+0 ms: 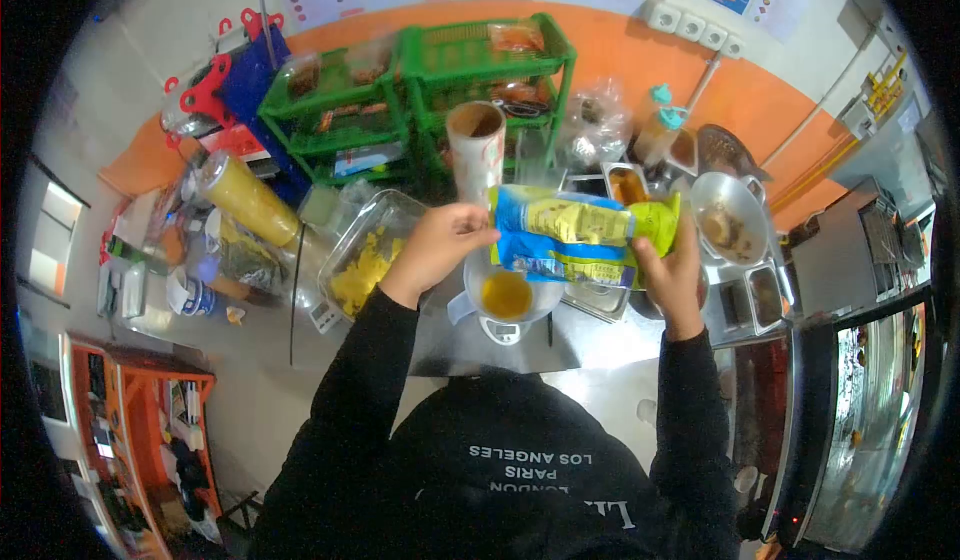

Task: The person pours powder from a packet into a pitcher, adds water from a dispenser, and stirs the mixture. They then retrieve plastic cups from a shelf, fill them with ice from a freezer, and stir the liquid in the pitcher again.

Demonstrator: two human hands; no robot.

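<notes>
A blue, yellow and green packet (565, 235) is held sideways above the counter. My right hand (672, 272) grips its green right end, thumb across the front. At the packet's left end is my left hand (442, 250), its fingers bent together at the edge; whether they pinch it is hard to tell. Below the packet, a bowl (470, 278) with yellow liquid (507, 295) rests on a white scale (501, 333). Left of my left hand lies a clear tray (330, 260) with yellow pieces (368, 273).
Green racks (485, 40) stand behind, with an upright roll (477, 155) before them. A yellow roll (250, 200) is at the left. Metal containers (750, 300) and a pan (728, 218) are at the right. The steel counter's front edge (450, 365) is near my body.
</notes>
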